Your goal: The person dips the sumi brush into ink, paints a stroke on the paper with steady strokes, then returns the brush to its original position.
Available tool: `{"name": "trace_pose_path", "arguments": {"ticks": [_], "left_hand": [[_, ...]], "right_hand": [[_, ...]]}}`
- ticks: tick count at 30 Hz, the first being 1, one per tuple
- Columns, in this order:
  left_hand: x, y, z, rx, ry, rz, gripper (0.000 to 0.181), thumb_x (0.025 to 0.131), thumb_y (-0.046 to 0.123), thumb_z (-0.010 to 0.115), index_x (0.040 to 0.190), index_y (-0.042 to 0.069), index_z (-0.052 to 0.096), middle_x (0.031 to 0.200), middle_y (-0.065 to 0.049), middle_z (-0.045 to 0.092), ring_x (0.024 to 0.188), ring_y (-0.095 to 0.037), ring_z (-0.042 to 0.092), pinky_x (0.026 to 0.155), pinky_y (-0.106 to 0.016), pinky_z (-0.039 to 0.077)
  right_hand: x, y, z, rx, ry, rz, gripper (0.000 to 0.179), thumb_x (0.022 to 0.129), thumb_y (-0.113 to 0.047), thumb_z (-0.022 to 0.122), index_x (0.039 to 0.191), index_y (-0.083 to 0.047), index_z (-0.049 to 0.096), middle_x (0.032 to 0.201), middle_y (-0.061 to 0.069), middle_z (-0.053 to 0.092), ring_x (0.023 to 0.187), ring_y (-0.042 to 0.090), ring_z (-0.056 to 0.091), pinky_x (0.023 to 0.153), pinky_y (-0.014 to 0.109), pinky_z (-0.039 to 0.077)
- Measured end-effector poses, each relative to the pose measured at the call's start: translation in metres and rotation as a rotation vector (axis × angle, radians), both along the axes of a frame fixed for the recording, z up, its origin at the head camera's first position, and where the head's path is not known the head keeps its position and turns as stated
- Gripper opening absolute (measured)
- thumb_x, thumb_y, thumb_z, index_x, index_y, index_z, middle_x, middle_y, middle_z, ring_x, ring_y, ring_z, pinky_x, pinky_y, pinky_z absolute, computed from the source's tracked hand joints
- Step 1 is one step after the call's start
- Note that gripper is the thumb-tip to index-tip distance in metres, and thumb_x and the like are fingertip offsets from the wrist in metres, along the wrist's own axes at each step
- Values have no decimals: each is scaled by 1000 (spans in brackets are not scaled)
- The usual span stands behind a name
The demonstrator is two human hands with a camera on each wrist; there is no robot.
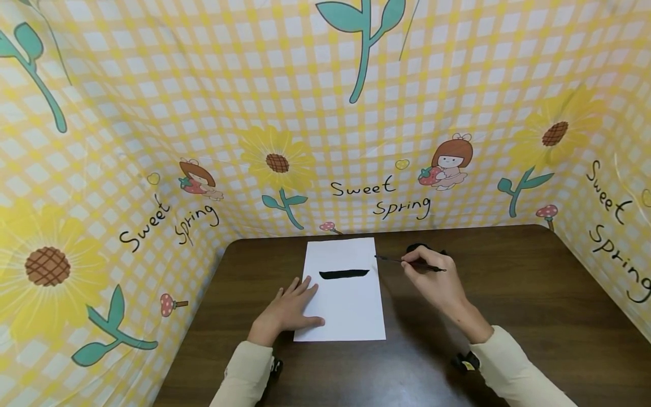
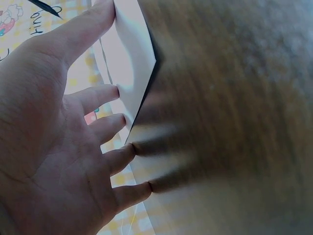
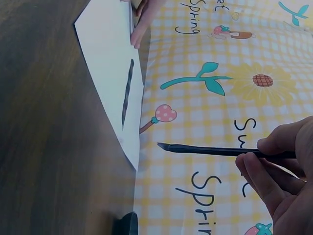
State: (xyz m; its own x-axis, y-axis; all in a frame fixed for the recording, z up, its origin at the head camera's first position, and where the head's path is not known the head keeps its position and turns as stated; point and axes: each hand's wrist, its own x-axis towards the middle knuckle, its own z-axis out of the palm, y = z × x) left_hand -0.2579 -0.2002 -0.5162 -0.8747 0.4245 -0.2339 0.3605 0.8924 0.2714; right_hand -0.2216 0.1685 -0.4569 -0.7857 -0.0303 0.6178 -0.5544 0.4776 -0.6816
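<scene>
Cream sleeves (image 1: pixel 243 370) frame the foreground as a person works at a dark wood table (image 1: pixel 386 373), a small black device (image 1: pixel 467 362) showing beside the right cuff. Flat under the left hand's reach lies a white sheet of paper (image 1: pixel 343 311), between the two hands. The left hand (image 1: pixel 289 310) is spread at the sheet's left edge, its thumb and forefinger resting on the paper while the ring and little fingers reach the bare wood beside it. Just ahead and to the right of those fingertips, a broad black stroke (image 1: pixel 344 275) runs crosswise over the sheet. The right hand (image 1: pixel 438 282), to the right of the paper, pinches a slim black brush (image 3: pixel 210 150) between thumb and fingers, its dark tip aimed left toward the sheet's edge and held clear of the surface. Beyond the right hand sits a dark object (image 3: pixel 128 224), partly hidden. Past both hands rises a yellow-checked cloth (image 1: pixel 325 124) printed with sunflowers and the words "Sweet Spring".
</scene>
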Motion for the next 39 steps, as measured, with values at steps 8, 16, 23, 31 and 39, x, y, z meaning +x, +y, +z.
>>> {"name": "trace_pose_path", "arguments": {"ticks": [8, 16, 23, 31, 39], "left_hand": [[1, 0, 0, -4, 0, 1, 97, 93, 67, 72, 168, 18, 36, 179, -9, 21, 166, -41, 14, 127, -73, 19], [3, 0, 0, -3, 2, 0, 97, 92, 68, 72, 168, 18, 36, 179, -8, 22, 166, -41, 15, 127, -72, 19], [3, -1, 0, -10, 9, -7, 97, 93, 67, 71, 169, 19, 35, 179, -8, 21, 166, -42, 14, 127, -73, 19], [2, -1, 0, -9, 9, -4, 97, 92, 68, 71, 168, 19, 35, 179, -8, 21, 166, -41, 14, 127, -72, 19], [3, -1, 2, 2, 11, -10, 96, 94, 66, 71, 168, 17, 36, 179, -10, 22, 166, -42, 15, 127, -74, 19]], "right_hand": [[0, 6, 4, -7, -2, -4, 12, 92, 7, 78, 95, -5, 77, 95, 7, 80, 79, 13, 76, 70, 12, 56], [0, 10, 9, -45, -6, -3, 13, 92, 7, 78, 95, -6, 78, 98, 11, 80, 82, 9, 76, 72, 12, 58], [1, 15, 16, -5, -28, -63, 10, 93, 3, 79, 98, -5, 78, 100, 11, 80, 82, 6, 73, 68, 14, 58], [0, 25, 23, 51, -33, -140, 7, 95, -3, 79, 100, -7, 79, 100, 9, 81, 81, -1, 70, 68, 9, 53], [1, 35, 29, 54, -28, -172, 5, 97, -6, 78, 102, -7, 79, 99, 8, 81, 81, -10, 63, 71, 5, 50]]}}
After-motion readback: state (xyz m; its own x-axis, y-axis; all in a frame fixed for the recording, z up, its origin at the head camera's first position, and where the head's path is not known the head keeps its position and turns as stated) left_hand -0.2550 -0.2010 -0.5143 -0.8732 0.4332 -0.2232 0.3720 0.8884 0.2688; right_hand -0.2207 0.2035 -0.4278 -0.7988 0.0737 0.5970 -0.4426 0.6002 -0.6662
